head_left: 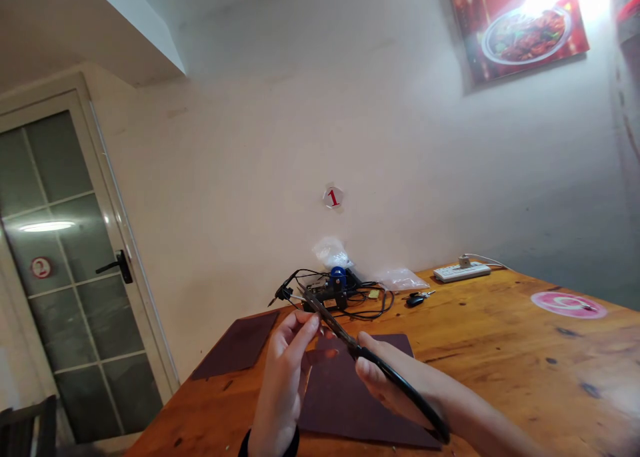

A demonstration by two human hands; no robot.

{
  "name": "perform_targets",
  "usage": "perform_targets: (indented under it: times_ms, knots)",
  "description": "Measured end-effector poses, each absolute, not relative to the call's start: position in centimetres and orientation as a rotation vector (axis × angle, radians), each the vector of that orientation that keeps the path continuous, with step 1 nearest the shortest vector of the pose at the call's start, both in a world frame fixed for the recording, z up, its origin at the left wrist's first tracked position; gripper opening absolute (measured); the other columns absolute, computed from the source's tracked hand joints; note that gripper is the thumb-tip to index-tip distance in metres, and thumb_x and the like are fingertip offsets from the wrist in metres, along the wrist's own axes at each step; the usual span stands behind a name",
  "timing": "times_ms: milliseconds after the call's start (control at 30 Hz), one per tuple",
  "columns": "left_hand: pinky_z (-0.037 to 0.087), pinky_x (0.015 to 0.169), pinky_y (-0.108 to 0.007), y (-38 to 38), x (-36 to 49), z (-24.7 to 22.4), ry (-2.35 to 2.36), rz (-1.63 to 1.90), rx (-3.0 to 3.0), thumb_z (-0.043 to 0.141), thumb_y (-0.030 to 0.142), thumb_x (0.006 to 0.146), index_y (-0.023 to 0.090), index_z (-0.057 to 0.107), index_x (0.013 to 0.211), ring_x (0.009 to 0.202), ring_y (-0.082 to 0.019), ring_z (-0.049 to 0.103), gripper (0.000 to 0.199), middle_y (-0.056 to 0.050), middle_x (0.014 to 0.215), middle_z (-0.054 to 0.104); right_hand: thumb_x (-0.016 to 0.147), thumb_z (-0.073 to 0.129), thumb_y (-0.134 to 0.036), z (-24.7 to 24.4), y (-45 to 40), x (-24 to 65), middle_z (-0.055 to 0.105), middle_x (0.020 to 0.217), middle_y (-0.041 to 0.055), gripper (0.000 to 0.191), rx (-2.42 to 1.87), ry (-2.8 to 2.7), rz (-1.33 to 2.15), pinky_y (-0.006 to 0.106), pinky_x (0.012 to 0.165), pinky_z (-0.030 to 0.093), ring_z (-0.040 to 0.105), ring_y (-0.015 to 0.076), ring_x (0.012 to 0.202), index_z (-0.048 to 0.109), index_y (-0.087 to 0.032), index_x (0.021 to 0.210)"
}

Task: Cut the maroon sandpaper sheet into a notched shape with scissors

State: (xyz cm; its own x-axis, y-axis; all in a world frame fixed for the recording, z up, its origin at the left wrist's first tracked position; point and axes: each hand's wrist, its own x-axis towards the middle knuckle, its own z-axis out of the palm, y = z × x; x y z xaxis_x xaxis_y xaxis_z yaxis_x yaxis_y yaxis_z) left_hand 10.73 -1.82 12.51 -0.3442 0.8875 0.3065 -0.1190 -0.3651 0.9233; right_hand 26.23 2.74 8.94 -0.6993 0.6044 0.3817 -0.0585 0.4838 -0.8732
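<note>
My right hand (393, 370) is closed around a pair of scissors (336, 325) with dark blades and long black handles. The scissors tilt up and to the left, and their blades pass close by the fingertips of my left hand (284, 367). Thumb and forefinger of that left hand are pinched together. Something small and thin, perhaps clear or reddish, seems to be between them, but I cannot make it out. Below both hands a dark purple-brown sheet (350, 410) lies on the wooden table (480, 370).
Another dark sheet (237, 345) lies at the table's left edge. By the wall are tangled black cables (383, 304), a blue roll (338, 277), a clear plastic bag (400, 279), keys (416, 300) and a white power strip (461, 272). A pink round sticker (568, 304) is at right.
</note>
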Motion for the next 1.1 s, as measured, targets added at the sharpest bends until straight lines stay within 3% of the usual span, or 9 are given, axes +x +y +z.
perform_targets:
  times_ms: [100,167,200,267,367,433,533,800,1100]
  knots:
    - [0.051,0.054,-0.023,-1.5,10.7,12.3,1.091,1.798,1.155,0.080,0.037,0.062,0.017,0.062,0.069,0.069,-0.016,0.060,0.027,-0.001,0.069,0.061,0.065,0.030,-0.093,8.0,3.5,24.4,0.025,0.046,-0.0108,0.070,-0.485,-1.732,1.830,0.017,0.034,0.017,0.015,0.0041,0.036,0.036,-0.023,0.063]
    - [0.052,0.055,-0.023,-1.5,10.9,12.2,1.102,1.774,1.213,0.077,0.038,0.066,0.017,0.062,0.069,0.069,-0.015,0.060,0.026,-0.001,0.069,0.060,0.063,0.018,-0.095,7.7,4.3,23.6,0.019,0.040,-0.0122,0.072,-0.527,-1.554,1.965,0.018,0.031,0.014,0.010,0.0040,0.033,0.030,-0.024,0.056]
    - [0.052,0.055,-0.023,-1.5,11.0,12.2,1.112,1.755,1.254,0.076,0.038,0.068,0.017,0.062,0.069,0.068,-0.015,0.059,0.025,-0.001,0.068,0.060,0.063,0.020,-0.094,7.7,4.6,23.5,0.018,0.039,-0.0124,0.071,-0.516,-1.521,1.941,0.019,0.031,0.014,0.011,0.0043,0.032,0.030,-0.024,0.056]
    - [0.052,0.054,-0.024,-1.6,11.3,12.3,1.129,1.707,1.341,0.075,0.038,0.070,0.017,0.062,0.068,0.065,-0.015,0.059,0.024,-0.001,0.066,0.060,0.068,0.047,-0.083,8.0,5.0,23.9,0.023,0.040,-0.0124,0.063,-0.467,-1.432,1.699,0.019,0.035,0.018,0.017,0.0045,0.035,0.039,-0.022,0.060]
    - [0.052,0.052,-0.025,-1.6,11.8,12.3,1.159,1.654,1.426,0.074,0.039,0.070,0.017,0.063,0.068,0.064,-0.016,0.058,0.025,-0.002,0.064,0.061,0.068,0.070,-0.060,8.9,4.8,25.0,0.043,0.053,-0.0075,0.046,-0.475,-1.400,1.306,0.021,0.043,0.029,0.036,0.0074,0.044,0.051,-0.019,0.076]
    - [0.052,0.051,-0.026,-1.5,12.1,12.3,1.182,1.618,1.452,0.074,0.040,0.070,0.017,0.063,0.066,0.063,-0.017,0.058,0.025,-0.002,0.063,0.060,0.069,0.071,-0.053,9.5,4.4,25.8,0.056,0.068,-0.0016,0.041,-0.522,-1.440,1.136,0.025,0.051,0.039,0.050,0.0127,0.057,0.051,-0.019,0.082]
    - [0.052,0.050,-0.026,-1.5,12.4,12.2,1.208,1.579,1.448,0.075,0.040,0.067,0.017,0.063,0.065,0.062,-0.016,0.057,0.026,-0.002,0.062,0.060,0.071,0.066,-0.048,10.0,4.0,26.3,0.063,0.080,0.0025,0.034,-0.545,-1.519,0.990,0.031,0.063,0.045,0.058,0.0188,0.071,0.045,-0.022,0.080]
    - [0.051,0.049,-0.024,-1.2,12.5,12.0,1.234,1.563,1.446,0.076,0.042,0.066,0.017,0.065,0.065,0.061,-0.015,0.057,0.027,-0.002,0.061,0.060,0.070,0.059,-0.042,9.9,4.5,26.2,0.063,0.084,0.0055,0.028,-0.565,-1.585,0.964,0.037,0.072,0.044,0.059,0.0209,0.077,0.044,-0.022,0.082]
    - [0.053,0.051,-0.025,-1.0,12.5,12.0,1.265,1.553,1.535,0.074,0.043,0.068,0.016,0.067,0.067,0.062,-0.016,0.059,0.028,-0.004,0.063,0.062,0.074,0.059,-0.038,9.8,4.4,26.7,0.062,0.083,0.0038,0.022,-0.555,-1.637,0.902,0.035,0.071,0.045,0.059,0.0193,0.074,0.046,-0.021,0.083]
